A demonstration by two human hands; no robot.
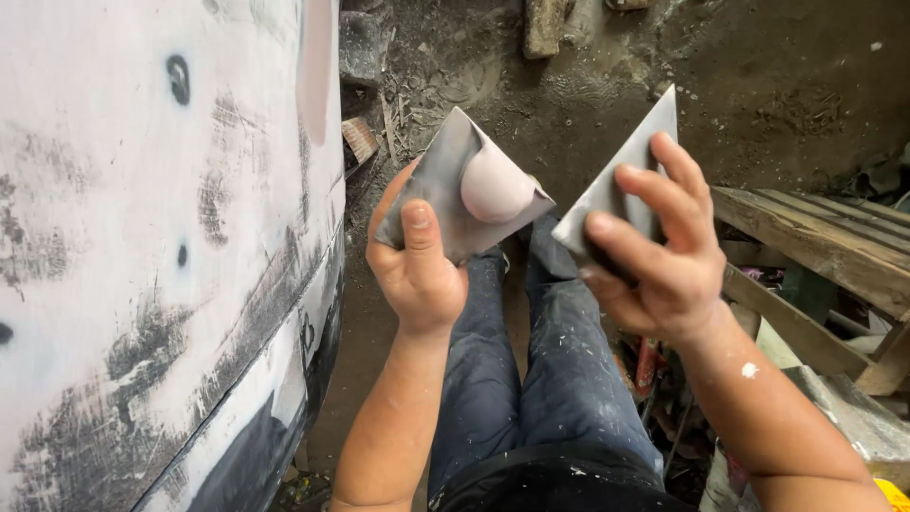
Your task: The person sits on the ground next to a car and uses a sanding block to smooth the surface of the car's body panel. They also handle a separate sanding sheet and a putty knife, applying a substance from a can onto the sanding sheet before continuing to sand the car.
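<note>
My left hand (pixel 417 261) grips a grey metal spreader plate (pixel 441 185) by its lower corner, thumb on top. A smooth lump of pink body filler (pixel 495 188) lies on the plate's right part. My right hand (pixel 659 256) holds a second grey metal spreader (pixel 621 185), tilted with one corner pointing up, fingers across its face. The two plates are held side by side, a small gap between them, above my knees in paint-flecked blue jeans (pixel 559 360).
A sanded white vehicle body panel (pixel 161 246) with dark scuffs and a pink filler patch fills the left side. Wooden pallet slats (pixel 815 246) stand at the right, with clutter below. Dirt floor (pixel 588 85) and debris lie ahead.
</note>
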